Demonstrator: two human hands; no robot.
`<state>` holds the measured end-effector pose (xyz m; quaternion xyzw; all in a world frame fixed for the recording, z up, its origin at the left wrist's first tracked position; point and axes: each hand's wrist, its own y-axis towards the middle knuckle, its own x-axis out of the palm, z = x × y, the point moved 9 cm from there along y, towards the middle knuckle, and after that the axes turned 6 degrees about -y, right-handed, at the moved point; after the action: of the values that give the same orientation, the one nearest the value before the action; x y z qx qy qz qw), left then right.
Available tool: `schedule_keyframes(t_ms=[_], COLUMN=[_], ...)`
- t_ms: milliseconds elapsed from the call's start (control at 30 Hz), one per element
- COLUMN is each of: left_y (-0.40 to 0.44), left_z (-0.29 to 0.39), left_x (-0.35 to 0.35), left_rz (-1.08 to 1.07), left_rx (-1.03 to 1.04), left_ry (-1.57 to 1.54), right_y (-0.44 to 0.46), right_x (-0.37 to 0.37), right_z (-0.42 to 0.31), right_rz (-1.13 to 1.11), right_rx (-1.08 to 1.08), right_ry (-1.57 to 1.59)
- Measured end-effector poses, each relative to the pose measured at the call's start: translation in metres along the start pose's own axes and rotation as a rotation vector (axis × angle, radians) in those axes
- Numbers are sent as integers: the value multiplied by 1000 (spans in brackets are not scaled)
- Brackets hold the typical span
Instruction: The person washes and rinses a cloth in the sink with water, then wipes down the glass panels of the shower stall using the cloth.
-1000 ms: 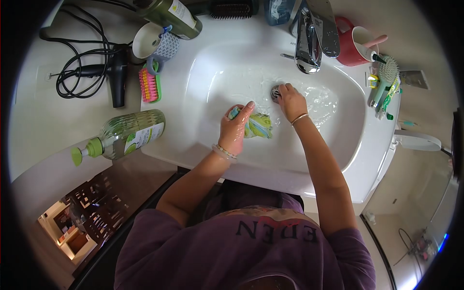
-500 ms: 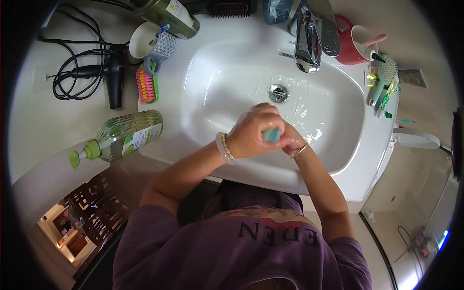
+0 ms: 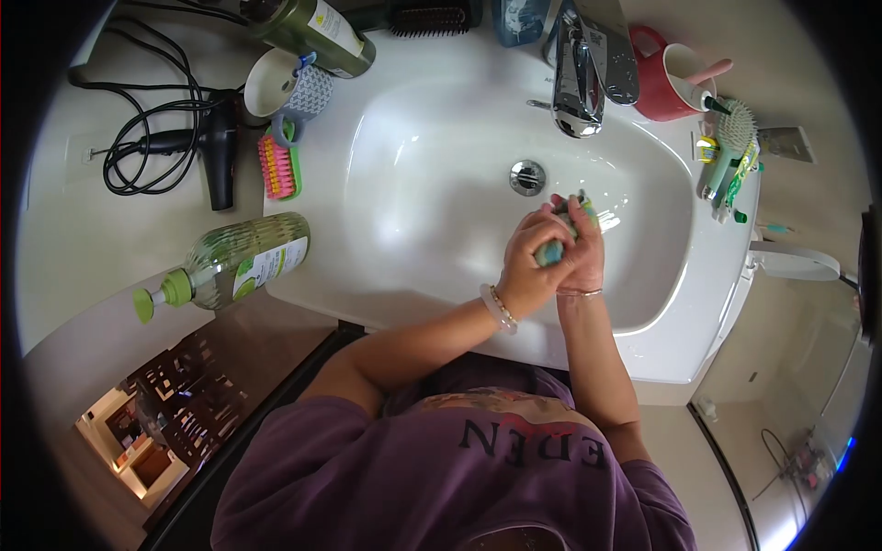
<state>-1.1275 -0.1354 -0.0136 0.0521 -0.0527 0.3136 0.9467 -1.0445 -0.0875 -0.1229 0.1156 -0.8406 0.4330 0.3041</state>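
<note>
Over the right half of the white sink [image 3: 432,248], my two hands are together. My left hand [image 3: 533,262], with a beaded bracelet and a pale bangle at its wrist, is closed around a small green-and-teal elongated thing [image 3: 549,253]. Its rounded teal end pokes out of the fist; its exact kind does not show. Behind and to the right, my right hand [image 3: 585,248] cups the same thing, whose green far part shows near those fingertips. Just beyond my hands lies the metal drain [image 3: 527,178], and the chrome faucet [image 3: 579,101] stands above it.
Left of the basin are a green pump bottle [image 3: 248,260] on its side, a pink-and-green scrub brush [image 3: 279,167], a patterned mug [image 3: 292,87] and a corded hair dryer [image 3: 219,147]. To the right stand a red mug [image 3: 657,78] and a pale hairbrush [image 3: 732,138].
Both hands have shifted right and slightly away from me, still together around the green-and-teal thing. More of it shows between the fingers. The water streaks around the drain have thinned.
</note>
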Motion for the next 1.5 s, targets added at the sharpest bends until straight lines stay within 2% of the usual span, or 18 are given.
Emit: schedule_keyframes(t_ms=[33, 100, 167, 233, 300, 467, 500, 533, 600, 633, 733, 967, 1067, 1200, 1300, 1400, 1467, 1500], left_y=[-6, -25, -32, -43, -43, -31, -33, -34, -40, -33, -32, -30, -25, -26, -38, -31, -23, -12], left_z=[-22, -54, -75, -93, -96, -68, -49, -56, -71, -64, -57, -73, -78, -86, -108, -94, -88, -89], left_x=[-1, 4, 7, 10, 33, 74, 84, 85, 87, 82, 90, 95, 98, 95, 112, 112, 121, 116], left_rz=[143, 367, 402, 385, 239, -467, -603, -690, -850, -751, -1089, -1319, -1440, -1579, -1684, -1600, -1583, -1443], left_rx=[-191, -617, -758, -950, -1116, -1348, -1572, -1589, -1599, -1587, -1611, -1314, -1049, -876, -371, -530, -343, -473], left_ry=[-224, -657, -790, -856, -1098, -1390, -1547, -1382, -1048, -727, -564, 31, 256, 606, 923, 729, 474, 515], right_y=[-18, -24, -35, -57, -84, -117, -121, -125, -133, -137, -142, -139, -135, -114, -82, -105, -126, -138], right_x=[17, 12, 17, 49, 92, 131, 132, 131, 126, 127, 123, 107, 99, 83, 50, 54, 54, 51], right_z=[-25, -37, -50, -75, -78, -67, -64, -61, -49, -45, -32, 4, 19, 49, 88, 65, 26, 1], right_rz=[122, 220, 304, 243, 103, -252, -293, -334, -476, -529, -671, -901, -988, -1118, -1271, -1242, -1142, -1063], right_rx=[-170, -293, -397, -830, -1270, -1518, -1549, -1579, -1618, -1634, -1659, -1647, -1653, -1577, -1486, -1478, -1471, -1468], right_ry=[-64, -270, -509, -1037, -1383, -1725, -1733, -1741, -1821, -1842, -1923, -2146, -2231, -2472, -2753, -2481, -2352, -2304])
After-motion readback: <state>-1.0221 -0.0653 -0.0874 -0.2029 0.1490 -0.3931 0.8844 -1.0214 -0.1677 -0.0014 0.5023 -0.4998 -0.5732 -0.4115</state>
